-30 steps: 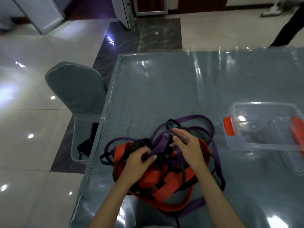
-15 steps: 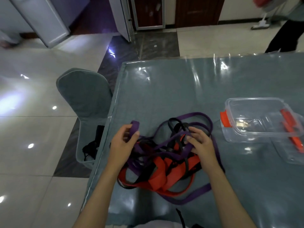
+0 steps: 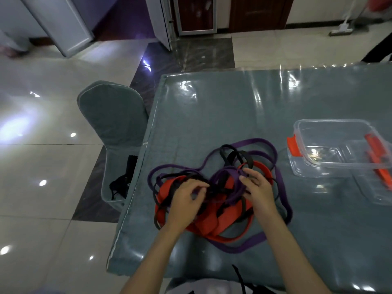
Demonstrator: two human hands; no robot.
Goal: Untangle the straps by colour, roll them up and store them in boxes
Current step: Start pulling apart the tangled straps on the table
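Note:
A tangled heap of straps lies on the table near its left front corner: a purple strap (image 3: 256,143), a red strap (image 3: 224,224) and a thin black strap (image 3: 233,154) looped through one another. My left hand (image 3: 186,198) is on the left side of the heap, its curled fingers pinching the purple strap. My right hand (image 3: 259,187) sits on the right side, fingertips pinching a purple loop in the middle. A clear plastic box (image 3: 335,145) with red clips stands to the right, nothing in it.
The table (image 3: 233,107) has a grey-blue cloth under a clear cover. A second clear container (image 3: 379,187) lies by the box. A covered chair (image 3: 112,117) stands left of the table with a black item on its seat. A mop stands far back.
My left hand has come in from the heap's left edge back to its middle, still on the purple strap. The right hand stays on the heap. The loops have shifted.

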